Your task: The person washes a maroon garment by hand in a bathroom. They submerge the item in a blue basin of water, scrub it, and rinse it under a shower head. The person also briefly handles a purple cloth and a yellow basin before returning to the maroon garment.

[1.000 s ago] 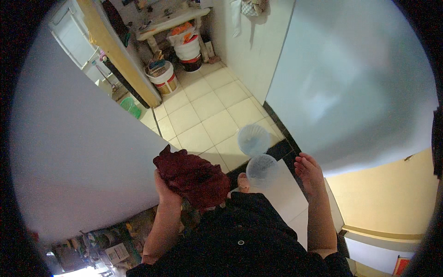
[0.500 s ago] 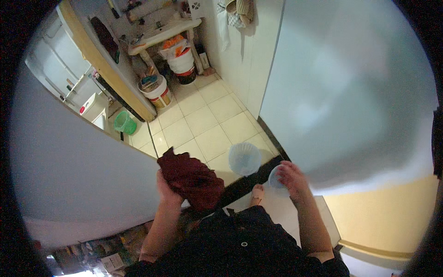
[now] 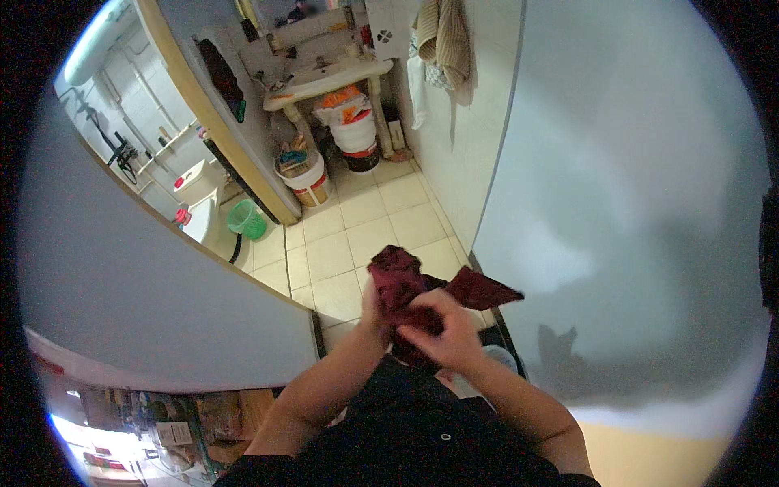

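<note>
1. Gripping a maroon cloth (image 3: 398, 284) between left hand (image 3: 373, 318) and right hand (image 3: 450, 329), close to the middle of the view, just toward six o'clock.
2. Brought together since half a second ago, after holding the cloth at seven o'clock in the left hand alone, with the right well apart at four.
3. Curling the left fingers around the cloth, partly hidden by folds; bending the right fingers narrow onto it, slightly blurred.
4. Trailing a loose flap (image 3: 484, 290) from the bunched folds toward three o'clock.
5. Bounded by a grey panel (image 3: 162, 292) at nine o'clock and a pale blue panel (image 3: 633, 187) at three.
6. Opening toward twelve over bare floor tiles (image 3: 369, 242), as far as two buckets (image 3: 355, 138) and a sink (image 3: 324, 75) near eleven.
</note>
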A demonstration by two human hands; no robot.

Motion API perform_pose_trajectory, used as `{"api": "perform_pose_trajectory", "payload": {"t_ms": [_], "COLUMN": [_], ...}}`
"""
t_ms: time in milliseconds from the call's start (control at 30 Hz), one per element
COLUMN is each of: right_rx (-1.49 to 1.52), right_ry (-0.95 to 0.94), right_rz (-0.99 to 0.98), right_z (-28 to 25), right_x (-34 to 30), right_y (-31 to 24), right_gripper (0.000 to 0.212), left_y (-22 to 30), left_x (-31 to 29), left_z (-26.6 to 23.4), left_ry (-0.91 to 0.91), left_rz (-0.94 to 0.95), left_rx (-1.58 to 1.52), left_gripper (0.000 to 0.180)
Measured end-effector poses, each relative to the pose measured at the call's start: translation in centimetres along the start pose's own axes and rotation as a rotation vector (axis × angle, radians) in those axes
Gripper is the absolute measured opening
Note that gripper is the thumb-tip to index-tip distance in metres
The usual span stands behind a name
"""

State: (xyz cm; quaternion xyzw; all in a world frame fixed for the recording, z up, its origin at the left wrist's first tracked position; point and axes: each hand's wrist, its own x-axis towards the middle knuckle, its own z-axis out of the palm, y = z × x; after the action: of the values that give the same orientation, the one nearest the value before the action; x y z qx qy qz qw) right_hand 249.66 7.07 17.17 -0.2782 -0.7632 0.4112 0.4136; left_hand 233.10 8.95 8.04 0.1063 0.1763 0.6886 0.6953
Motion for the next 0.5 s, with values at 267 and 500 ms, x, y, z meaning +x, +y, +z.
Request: {"api": "perform_pose_trajectory", "payload": {"t_ms": [267,500], "right_rx": [-0.280,0.806], "right_ry": [0.144,0.496], "right_rz": [0.122,0.463], "right_z": [-1.9,-11.0], "right_x": [6.6,12.2], "right_y": [1.1,5.3], "right_gripper": [0.031,0.044], "left_y": [-3.7,9.0], "left_x": [1.6,2.7], "left_z": [5.9,10.0], "left_ry": [0.230,0.020], "left_rz": [-0.076,-0.095], "left_rx": [0.158,0.327], "left_gripper": [0.036,0.057]}}
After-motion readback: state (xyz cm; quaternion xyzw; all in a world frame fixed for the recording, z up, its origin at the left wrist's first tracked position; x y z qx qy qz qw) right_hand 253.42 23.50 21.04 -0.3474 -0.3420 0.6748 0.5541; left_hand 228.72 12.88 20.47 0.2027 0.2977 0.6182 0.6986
